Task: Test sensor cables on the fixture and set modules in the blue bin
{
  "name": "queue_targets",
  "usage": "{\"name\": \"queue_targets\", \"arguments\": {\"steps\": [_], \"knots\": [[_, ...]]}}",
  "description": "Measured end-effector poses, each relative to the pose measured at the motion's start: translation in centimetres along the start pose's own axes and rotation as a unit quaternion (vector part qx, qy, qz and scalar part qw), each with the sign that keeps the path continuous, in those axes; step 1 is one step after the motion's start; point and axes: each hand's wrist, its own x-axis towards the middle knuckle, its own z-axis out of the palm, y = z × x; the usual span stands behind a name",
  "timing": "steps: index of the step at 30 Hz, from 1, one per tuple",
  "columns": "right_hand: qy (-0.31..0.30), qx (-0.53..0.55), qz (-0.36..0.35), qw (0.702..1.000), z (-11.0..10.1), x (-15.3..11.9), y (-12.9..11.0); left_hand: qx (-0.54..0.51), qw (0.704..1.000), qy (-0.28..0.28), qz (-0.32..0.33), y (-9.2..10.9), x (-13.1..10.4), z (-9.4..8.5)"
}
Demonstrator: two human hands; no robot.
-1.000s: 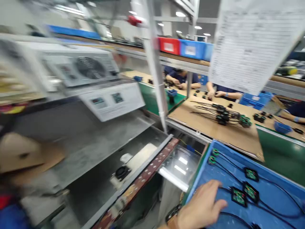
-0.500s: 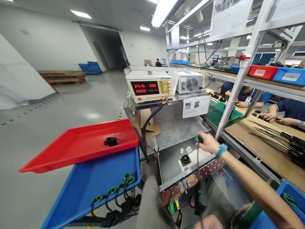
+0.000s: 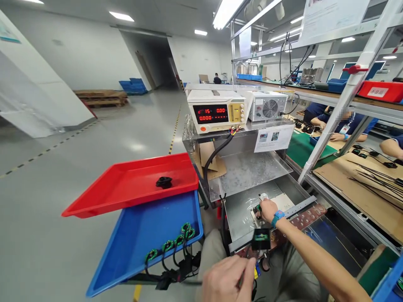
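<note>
Right hand (image 3: pixel 267 209): reaching into the metal tray (image 3: pixel 242 209) of the test station, its grip pinching a small green-and-black part (image 3: pixel 258 207) against the white fixture (image 3: pixel 277 203).
Left hand (image 3: pixel 227 277): nearest the camera, below the right grip, its grip closing on a thin dark wire; the small black board (image 3: pixel 261 239) is sitting just above its fingertips.
Power supply (image 3: pixel 217 111): standing above the right grip, showing red digits.
Blue tray (image 3: pixel 138 235): lying left of both grips, green coils (image 3: pixel 176 243) resting at its near edge.
Red tray (image 3: pixel 126 184): sitting above it, holding one black part (image 3: pixel 164 182).
</note>
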Motion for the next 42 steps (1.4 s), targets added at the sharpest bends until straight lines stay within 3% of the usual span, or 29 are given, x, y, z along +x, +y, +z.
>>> {"name": "queue_targets", "arguments": {"steps": [3,6,8,9,10,13,14,16,17,18,19,21,23,25,28,30,33,34,35,36,37,40,41,42], "knots": [[-0.026,0.014,-0.015,0.999,-2.1,-0.5,0.2,0.02,0.984,0.032,0.173,1.6,2.5,2.3],[-0.015,0.038,-0.039,0.998,-5.0,-2.8,0.0,-0.012,0.968,0.02,0.251,2.3,3.5,6.1],[-0.027,0.12,-0.079,0.989,-6.5,-5.4,-0.6,-0.038,0.959,0.002,0.281,2.5,3.3,9.2],[-0.06,0.211,-0.1,0.97,-6.9,-6.9,-1.1,-0.054,0.954,-0.001,0.294,2.5,3.1,10.7],[-0.103,0.325,-0.113,0.933,-7.1,-8.4,-1.6,-0.073,0.949,0.002,0.307,2.6,2.8,12.2],[-0.198,0.607,-0.077,0.765,-6.6,-12.3,-2.6,-0.155,0.915,0.023,0.373,2.9,1.4,15.0],[-0.201,0.638,-0.059,0.741,-6.3,-13.2,-2.7,-0.193,0.902,0.043,0.384,2.9,0.9,15.2],[-0.184,0.655,-0.038,0.732,-5.7,-14.7,-2.6,-0.268,0.901,0.113,0.32,2.5,0.0,14.4],[-0.168,0.653,-0.037,0.738,-5.5,-15.3,-2.4,-0.303,0.914,0.154,0.223,2.2,-0.3,13.5],[-0.146,0.645,-0.042,0.749,-5.3,-15.9,-2.2,-0.334,0.92,0.188,0.085,1.8,-0.5,12.3],[-0.119,0.633,-0.052,0.763,-5.1,-16.5,-2.0,-0.365,0.906,0.201,-0.068,1.3,-0.4,11.1],[-0.073,0.599,-0.073,0.794,-4.9,-17.4,-1.9,-0.443,0.826,0.147,-0.316,0.3,0.0,8.7],[-0.047,0.559,-0.088,0.823,-4.6,-18.2,-2.0,-0.532,0.729,0.06,-0.426,-0.4,0.5,6.9],[-0.041,0.529,-0.09,0.843,-4.4,-18.8,-2.3,-0.597,0.662,0.002,-0.454,-0.8,0.6,6.1],[-0.033,0.503,-0.103,0.858,-4.3,-19.2,-2.8,-0.663,0.554,0.002,-0.503,-1.3,-0.4,6.3],[-0.021,0.491,-0.116,0.863,-4.1,-19.4,-3.0,-0.715,0.439,0.014,-0.545,-1.7,-1.5,6.7],[0.003,0.444,-0.148,0.884,-3.5,-19.5,-3.2,-0.777,0.233,0.021,-0.584,-2.6,-3.2,7.4],[0.009,0.414,-0.161,0.896,-3.1,-19.5,-3.3,-0.783,0.186,0.017,-0.593,-2.9,-3.9,7.7],[0.016,0.372,-0.175,0.911,-2.6,-19.5,-3.4,-0.776,0.171,0.012,-0.607,-3.1,-4.6,7.9],[0.025,0.315,-0.192,0.929,-2.0,-19.6,-3.5,-0.755,0.199,0.009,-0.625,-3.4,-5.3,8.3],[0.033,0.247,-0.21,0.945,-1.4,-19.6,-3.6,-0.72,0.267,0.007,-0.641,-3.6,-6.1,8.6],[0.037,0.033,-0.254,0.966,0.5,-19.5,-4.2,-0.546,0.564,0.02,-0.619,-4.3,-8.7,9.6],[0.028,-0.022,-0.262,0.965,1.0,-19.5,-4.5,-0.489,0.639,0.025,-0.593,-4.6,-9.5,9.8],[0.016,-0.064,-0.265,0.962,1.4,-19.5,-4.7,-0.443,0.691,0.021,-0.571,-4.8,-10.2,9.9]]}}
